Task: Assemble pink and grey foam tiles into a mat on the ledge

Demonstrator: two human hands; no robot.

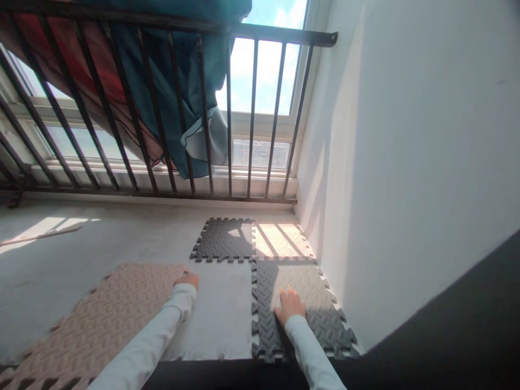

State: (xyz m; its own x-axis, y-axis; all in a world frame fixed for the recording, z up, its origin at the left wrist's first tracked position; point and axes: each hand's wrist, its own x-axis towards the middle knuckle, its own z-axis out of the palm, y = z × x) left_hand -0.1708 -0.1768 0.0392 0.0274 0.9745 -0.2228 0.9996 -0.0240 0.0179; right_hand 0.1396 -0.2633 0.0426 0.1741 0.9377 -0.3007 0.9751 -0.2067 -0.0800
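The left hand is gripping a pink foam tile, cut off lower left; the right hand is resting spread on a grey foam tile.

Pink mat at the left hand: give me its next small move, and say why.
Probably slide the pink mat right, toward the grey mat: the left hand is at its far right corner, bare floor shows between the mats, and the right hand rests on the grey one, perhaps steadying it.
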